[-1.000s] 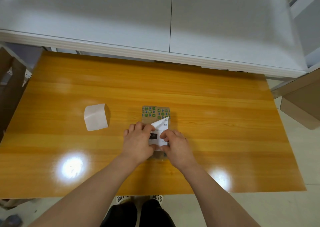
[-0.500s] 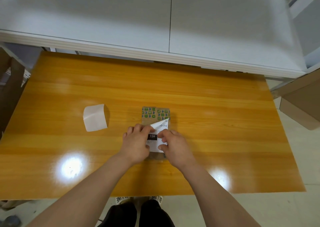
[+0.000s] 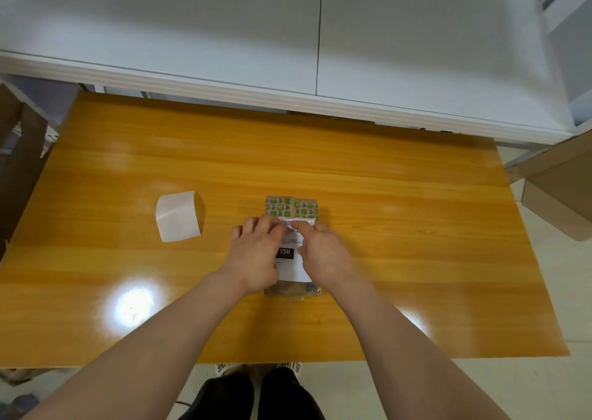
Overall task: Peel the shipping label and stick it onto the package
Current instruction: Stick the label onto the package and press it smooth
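Observation:
A small brown package (image 3: 292,206) with green and blue printed squares lies flat at the middle of the orange table (image 3: 400,227). The white shipping label (image 3: 291,270), with a black "15H" box, now lies flat along the package. My left hand (image 3: 256,256) rests palm down on the label's left side, fingers spread. Pressing on the label's top right edge are the fingertips of my right hand (image 3: 325,253). Neither hand grips anything. Both hands hide the label's side edges and most of the package.
The peeled white backing sheet (image 3: 178,216) lies curled on the table to the left. A white shelf unit (image 3: 288,51) runs along the far edge. Cardboard boxes stand at the right (image 3: 560,195) and the left (image 3: 16,163).
The label's lifted, folded top corner has been laid down flat on the package. Both hands have slid up toward the label's top edge.

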Motion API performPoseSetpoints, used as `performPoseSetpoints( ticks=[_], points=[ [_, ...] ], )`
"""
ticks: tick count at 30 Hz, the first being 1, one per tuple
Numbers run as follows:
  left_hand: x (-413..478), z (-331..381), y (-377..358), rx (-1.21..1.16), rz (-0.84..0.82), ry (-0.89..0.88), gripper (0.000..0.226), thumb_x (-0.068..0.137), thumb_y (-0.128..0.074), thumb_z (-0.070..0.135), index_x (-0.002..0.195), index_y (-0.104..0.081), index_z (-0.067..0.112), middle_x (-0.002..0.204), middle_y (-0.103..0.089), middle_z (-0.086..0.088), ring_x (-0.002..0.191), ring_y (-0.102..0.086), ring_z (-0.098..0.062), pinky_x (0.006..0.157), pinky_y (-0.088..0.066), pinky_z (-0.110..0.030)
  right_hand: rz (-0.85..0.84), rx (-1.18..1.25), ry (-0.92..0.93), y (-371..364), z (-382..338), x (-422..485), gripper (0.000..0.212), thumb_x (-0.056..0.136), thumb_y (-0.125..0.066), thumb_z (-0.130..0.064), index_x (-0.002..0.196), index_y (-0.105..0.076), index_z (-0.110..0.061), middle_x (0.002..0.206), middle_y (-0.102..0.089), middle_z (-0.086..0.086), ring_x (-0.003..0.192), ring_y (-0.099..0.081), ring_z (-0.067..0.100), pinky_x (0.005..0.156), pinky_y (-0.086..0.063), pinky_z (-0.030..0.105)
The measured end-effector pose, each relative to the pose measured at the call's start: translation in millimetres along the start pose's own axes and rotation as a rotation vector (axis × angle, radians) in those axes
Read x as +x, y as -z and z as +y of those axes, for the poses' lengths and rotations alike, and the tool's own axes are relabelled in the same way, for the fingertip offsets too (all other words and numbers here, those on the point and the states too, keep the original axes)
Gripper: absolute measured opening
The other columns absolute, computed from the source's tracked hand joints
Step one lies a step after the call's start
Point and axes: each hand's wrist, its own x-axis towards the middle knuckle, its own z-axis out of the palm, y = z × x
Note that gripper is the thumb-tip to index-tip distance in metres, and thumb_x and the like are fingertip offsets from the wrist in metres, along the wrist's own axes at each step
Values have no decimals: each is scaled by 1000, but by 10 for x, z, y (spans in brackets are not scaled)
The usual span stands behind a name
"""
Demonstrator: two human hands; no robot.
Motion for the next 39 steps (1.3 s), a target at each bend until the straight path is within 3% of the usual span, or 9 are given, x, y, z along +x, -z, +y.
performPoseSetpoints(
  ticks=[5,10,22,27,33,39],
  points=[
    [56,-16,32,49,-67,-47,81,71,-61,16,146,-30,25,158,-18,8,139,-18,-27,103,-22,-40,-5,-36,2,2,-1,59,60,96,-54,-8,149,-37,-30,123,-59,14,115,-54,32,86,-46,37],
    [96,-21,72,91,-130,-51,81,72,-63,21,145,-28,24,162,-11,5,144,-12,-28,107,-19,-44,-10,-42,-26,31,34,71,57,97,-54,-12,150,-36,-27,131,-58,14,121,-52,32,94,-47,40],
    [138,42,147,168,-168,-56,77,74,-63,23,144,-30,23,163,-10,-1,145,-11,-28,109,-16,-46,28,-43,-167,108,87,62,64,93,-56,-12,152,-34,-22,135,-49,13,124,-44,31,100,-43,39],
    [161,200,141,177,-135,-58,66,77,-62,21,139,-40,21,162,-15,-10,147,-8,-30,112,-13,-47,-2,-38,-161,112,96,46,65,95,-59,-23,153,-31,-20,134,-46,13,124,-42,32,103,-41,40],
    [116,329,46,146,-123,-207,71,83,-62,27,147,-33,15,159,-23,-1,145,-16,-24,113,-19,-43,-93,-59,-132,102,133,-29,84,88,-67,-30,157,-20,-19,138,-41,11,127,-38,31,107,-39,42],
    [77,364,-24,95,-105,-182,75,83,-66,44,146,-33,20,159,-24,5,141,-24,-20,109,-24,-40,-172,-110,-121,145,186,-112,109,75,-81,-38,157,-12,-25,138,-39,9,130,-36,29,105,-35,41]
  ],
)
